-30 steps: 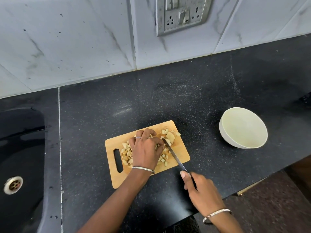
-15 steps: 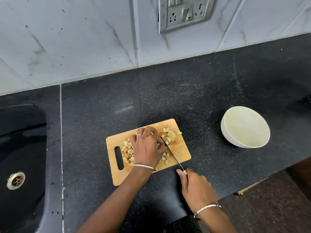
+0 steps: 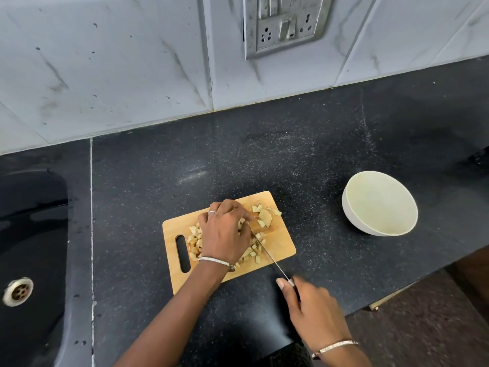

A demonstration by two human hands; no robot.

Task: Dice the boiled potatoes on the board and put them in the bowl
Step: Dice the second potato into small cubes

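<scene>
Seen from the head camera, the step in hand looks to be cross-cutting the last larger chunks. It would go best with short, straight-down strokes, the tip of the slim steel-bladed knife [image 3: 267, 254] staying on the wood and the knuckles leading the fingertips. The left hand [image 3: 225, 234] lies clawed on the pale yellow boiled potato pieces [image 3: 264, 217], its fingers [image 3: 232, 205] curled down and seemingly pinning a chunk just left of the blade. Most of the heap sits under that palm, with a few bigger slices just beyond the fingertips. The right hand [image 3: 315, 311] is wrapped round the knife handle, thumb along it, off the near edge of the rectangular light wooden chopping board [image 3: 280, 245]. The round cream bowl [image 3: 381, 202], nothing in it, stands well apart to the right of both hands' fingers on the black speckled stone desk [image 3: 185, 165].
</scene>
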